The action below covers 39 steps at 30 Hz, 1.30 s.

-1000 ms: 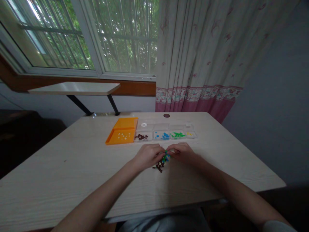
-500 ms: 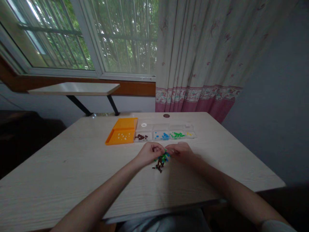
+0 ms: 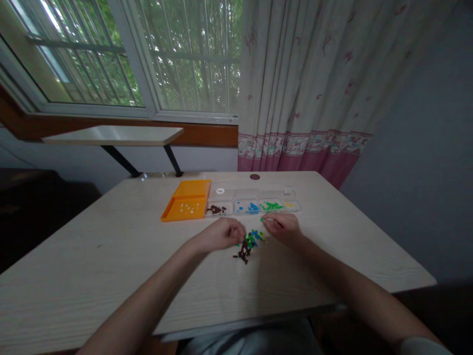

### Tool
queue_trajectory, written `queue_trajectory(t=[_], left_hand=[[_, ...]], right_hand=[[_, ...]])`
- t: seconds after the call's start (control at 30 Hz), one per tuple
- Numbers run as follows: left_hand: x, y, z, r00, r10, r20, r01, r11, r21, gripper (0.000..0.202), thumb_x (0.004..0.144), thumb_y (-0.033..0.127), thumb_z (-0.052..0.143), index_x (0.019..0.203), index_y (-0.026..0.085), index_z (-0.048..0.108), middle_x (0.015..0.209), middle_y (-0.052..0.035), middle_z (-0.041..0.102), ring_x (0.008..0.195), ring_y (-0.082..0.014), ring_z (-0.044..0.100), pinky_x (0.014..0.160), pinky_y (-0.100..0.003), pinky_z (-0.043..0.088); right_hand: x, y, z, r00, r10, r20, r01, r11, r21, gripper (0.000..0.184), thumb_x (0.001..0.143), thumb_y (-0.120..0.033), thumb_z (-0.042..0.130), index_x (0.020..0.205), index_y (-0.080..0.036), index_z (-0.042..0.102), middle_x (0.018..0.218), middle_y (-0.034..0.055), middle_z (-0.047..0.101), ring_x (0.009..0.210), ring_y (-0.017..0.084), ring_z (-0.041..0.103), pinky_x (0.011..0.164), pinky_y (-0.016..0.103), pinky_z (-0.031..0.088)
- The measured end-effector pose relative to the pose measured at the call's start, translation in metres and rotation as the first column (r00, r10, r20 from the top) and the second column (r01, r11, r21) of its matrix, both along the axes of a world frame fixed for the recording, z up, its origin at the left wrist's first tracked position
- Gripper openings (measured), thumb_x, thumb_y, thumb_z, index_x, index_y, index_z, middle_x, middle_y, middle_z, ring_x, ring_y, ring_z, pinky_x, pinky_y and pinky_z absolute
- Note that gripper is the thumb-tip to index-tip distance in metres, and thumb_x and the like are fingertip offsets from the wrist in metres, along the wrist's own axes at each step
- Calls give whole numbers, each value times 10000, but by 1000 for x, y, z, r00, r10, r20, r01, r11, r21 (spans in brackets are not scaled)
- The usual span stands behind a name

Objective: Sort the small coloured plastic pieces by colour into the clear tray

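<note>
A small heap of mixed beads (image 3: 248, 243), brown, green, blue and yellow, lies on the wooden table (image 3: 111, 256). My left hand (image 3: 220, 233) rests just left of the heap, fingers curled in a loose pinch; what it holds is hidden. My right hand (image 3: 281, 227) is right of the heap, lifted a little toward the clear divided box (image 3: 254, 202), pinching a green bead (image 3: 262, 219) at its fingertips. The box holds brown, blue, green and yellow beads in separate compartments.
An orange tray (image 3: 186, 200) with several white beads sits left of the clear box. A small white ring (image 3: 220, 191) lies in a rear compartment. A dark round hole (image 3: 254, 176) marks the table's far edge. Window, shelf and curtain stand behind.
My right hand has drawn away from the heap toward the clear box with a green bead. My left hand slid slightly left, so more of the heap shows.
</note>
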<state>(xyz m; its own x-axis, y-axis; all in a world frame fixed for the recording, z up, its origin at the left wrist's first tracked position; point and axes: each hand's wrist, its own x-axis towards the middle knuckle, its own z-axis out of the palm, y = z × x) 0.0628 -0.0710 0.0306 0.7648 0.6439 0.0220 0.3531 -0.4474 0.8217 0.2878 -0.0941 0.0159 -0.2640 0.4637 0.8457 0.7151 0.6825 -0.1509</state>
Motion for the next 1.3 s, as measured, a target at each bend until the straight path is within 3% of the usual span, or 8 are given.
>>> queue_trajectory(t=[0.17, 0.4, 0.57, 0.8, 0.9, 1.03, 1.13, 1.3], left_hand=[[-16, 11, -3, 974, -79, -214, 120, 975, 188, 73, 681, 196, 577, 696, 127, 593, 647, 18, 513, 598, -84, 444, 569, -170, 338], [-13, 12, -7, 968, -127, -219, 161, 976, 146, 108, 705, 229, 587, 746, 130, 599, 668, 17, 508, 601, -84, 442, 575, -168, 349], [-12, 12, -9, 964, -143, -222, 177, 974, 140, 104, 733, 216, 554, 711, 122, 594, 667, 5, 519, 602, -85, 452, 571, -166, 356], [-7, 10, -12, 993, -43, -112, 69, 969, 236, 196, 829, 235, 444, 783, 120, 595, 717, -37, 580, 661, -108, 506, 622, -186, 383], [-2, 7, -9, 999, 43, -23, -35, 956, 292, 214, 839, 264, 453, 778, 125, 604, 733, -44, 592, 691, -118, 519, 643, -197, 387], [3, 4, -4, 986, 148, 74, -165, 929, 332, 206, 830, 284, 491, 775, 137, 625, 753, -45, 606, 712, -125, 531, 648, -209, 390], [4, 4, -4, 981, 166, 97, -189, 918, 348, 187, 824, 278, 511, 774, 147, 635, 760, -41, 611, 733, -129, 538, 674, -220, 396], [6, 4, -7, 984, 153, 93, -176, 917, 358, 180, 816, 292, 533, 782, 153, 642, 760, -37, 614, 736, -129, 544, 678, -224, 398]], right_hand=[[8, 4, 4, 996, -86, -35, 87, 996, 37, 185, 799, -274, 531, 738, -187, 683, 367, -63, 417, 370, 65, 401, 468, 181, 346], [18, 12, 1, 991, -131, 8, 131, 987, -93, 245, 800, -333, 510, 747, -184, 697, 400, -39, 472, 384, 72, 422, 469, 187, 346], [36, 28, -1, 950, -311, 18, 297, 887, -353, 262, 792, -371, 495, 832, -202, 691, 477, -29, 532, 435, 88, 461, 476, 194, 330], [50, 43, -4, 885, -460, 74, 437, 765, -472, 333, 801, -349, 459, 1067, -243, 630, 538, -23, 582, 465, 108, 481, 497, 211, 324], [40, 37, -4, 921, -381, 79, 368, 790, -491, 319, 810, -347, 450, 1036, -233, 644, 548, -19, 597, 467, 104, 489, 493, 202, 331], [7, 19, -10, 982, -121, 145, 178, 850, -496, 233, 782, -354, 509, 864, -238, 693, 539, -24, 619, 448, 91, 498, 479, 187, 340], [-16, 5, -14, 990, 34, 134, 26, 905, -425, 188, 757, -362, 561, 843, -255, 691, 551, -35, 640, 443, 84, 511, 489, 182, 361], [-25, -6, -12, 989, 124, 84, -88, 932, -351, 174, 790, -327, 547, 823, -217, 678, 628, -15, 674, 470, 76, 539, 514, 175, 383]])
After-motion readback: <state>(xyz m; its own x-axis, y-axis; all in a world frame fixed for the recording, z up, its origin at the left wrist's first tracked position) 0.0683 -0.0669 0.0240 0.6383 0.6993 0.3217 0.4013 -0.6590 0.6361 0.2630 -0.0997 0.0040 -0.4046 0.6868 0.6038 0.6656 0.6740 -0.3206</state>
